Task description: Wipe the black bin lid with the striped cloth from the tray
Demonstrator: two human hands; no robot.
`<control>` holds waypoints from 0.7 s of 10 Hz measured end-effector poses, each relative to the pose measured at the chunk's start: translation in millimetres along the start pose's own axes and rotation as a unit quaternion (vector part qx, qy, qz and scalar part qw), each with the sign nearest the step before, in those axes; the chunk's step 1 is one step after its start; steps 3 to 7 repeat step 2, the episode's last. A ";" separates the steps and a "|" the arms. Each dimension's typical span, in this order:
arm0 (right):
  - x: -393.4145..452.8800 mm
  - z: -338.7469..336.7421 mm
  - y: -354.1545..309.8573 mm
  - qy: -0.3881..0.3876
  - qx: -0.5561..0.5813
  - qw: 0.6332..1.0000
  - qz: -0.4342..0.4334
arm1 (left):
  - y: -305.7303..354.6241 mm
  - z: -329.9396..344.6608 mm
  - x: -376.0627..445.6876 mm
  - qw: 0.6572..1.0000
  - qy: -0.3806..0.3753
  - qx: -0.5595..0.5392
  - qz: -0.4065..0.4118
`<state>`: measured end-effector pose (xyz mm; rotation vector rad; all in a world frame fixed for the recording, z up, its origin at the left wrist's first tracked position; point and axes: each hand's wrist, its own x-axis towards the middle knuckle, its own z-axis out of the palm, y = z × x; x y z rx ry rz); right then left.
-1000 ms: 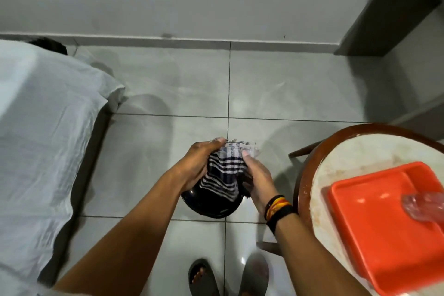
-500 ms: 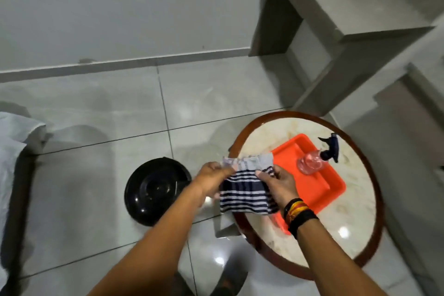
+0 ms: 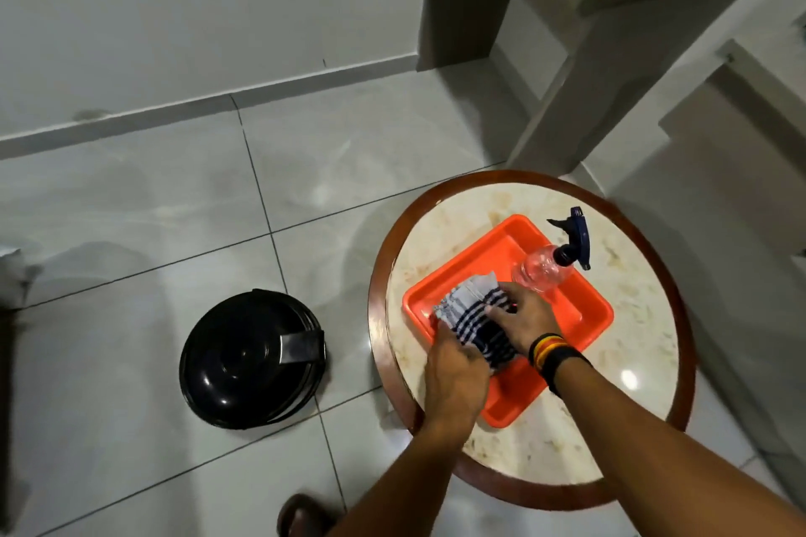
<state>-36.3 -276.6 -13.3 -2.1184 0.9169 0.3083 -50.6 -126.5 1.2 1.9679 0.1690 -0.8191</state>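
Note:
The black bin lid sits on its round bin on the tiled floor, left of the round table. The striped cloth, dark blue and white, lies bunched in the orange tray on the table. My left hand grips the cloth's near edge. My right hand, with coloured bands at the wrist, presses on the cloth's right side. Both hands are over the tray, well right of the lid.
A clear spray bottle with a dark blue trigger lies at the tray's far corner. The round table has a marble top and a brown wooden rim. Grey steps rise behind it. My sandal shows at the bottom.
One second ago both hands held the cloth on the lid. They carried it right, over the table, and now hold it down in the orange tray. The view swung right too.

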 end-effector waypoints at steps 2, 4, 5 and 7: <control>-26.6 28.3 -13.0 0.093 -0.172 0.960 -0.200 | -8.6 -23.5 9.7 0.929 0.125 0.246 0.248; -26.6 28.3 -13.0 0.093 -0.172 0.960 -0.200 | -8.6 -23.5 9.7 0.929 0.125 0.246 0.248; -26.6 28.3 -13.0 0.093 -0.172 0.960 -0.200 | -8.6 -23.5 9.7 0.929 0.125 0.246 0.248; -26.6 28.3 -13.0 0.093 -0.172 0.960 -0.200 | -8.6 -23.5 9.7 0.929 0.125 0.246 0.248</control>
